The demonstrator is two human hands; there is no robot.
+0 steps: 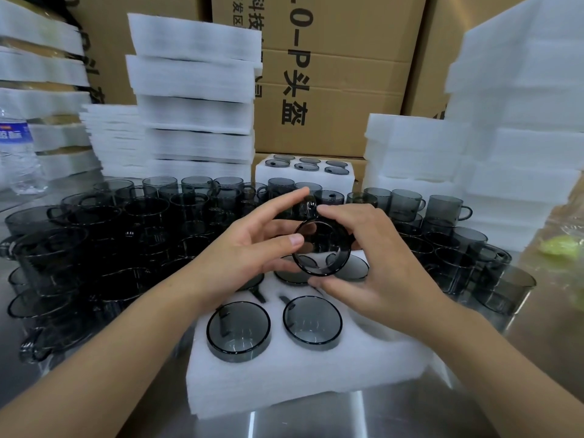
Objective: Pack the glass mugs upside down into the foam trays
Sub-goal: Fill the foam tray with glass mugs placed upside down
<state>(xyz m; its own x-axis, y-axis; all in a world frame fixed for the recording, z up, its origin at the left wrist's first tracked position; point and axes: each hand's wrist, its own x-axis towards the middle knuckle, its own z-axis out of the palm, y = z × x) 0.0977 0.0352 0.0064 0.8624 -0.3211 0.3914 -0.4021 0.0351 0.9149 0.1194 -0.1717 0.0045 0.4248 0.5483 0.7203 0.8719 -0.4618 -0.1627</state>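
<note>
Two hands: both hold one smoky glass mug (321, 248) in the air, above the far half of the near tray.
Left hand (252, 245): fingers spread and curled round the mug's left side, thumb tip on its rim.
Right hand (369, 267): fingers clamped on the mug — index finger up at the handle, thumb under the rim.
Mug: tipped on its side, its round mouth facing the camera, handle at the top.
Tray (303, 371): white foam, lying on a steel table (410, 415) just in front of the person.
Packed mugs: two sit upside down in the near row (239, 330) (312, 324); more flat bases show in the far row, partly hidden by the hands.
Loose mugs (104, 241): many stand upright on the table, crowding left, behind and right of the tray.
Far tray (305, 172): a filled one behind the loose mugs, six bases showing.
Foam stacks (196, 96): white piles stand left and right at the back.
Boxes (341, 74): brown cardboard behind — printed with black characters.
Bottle (17, 147): clear plastic, at the far left edge.
</note>
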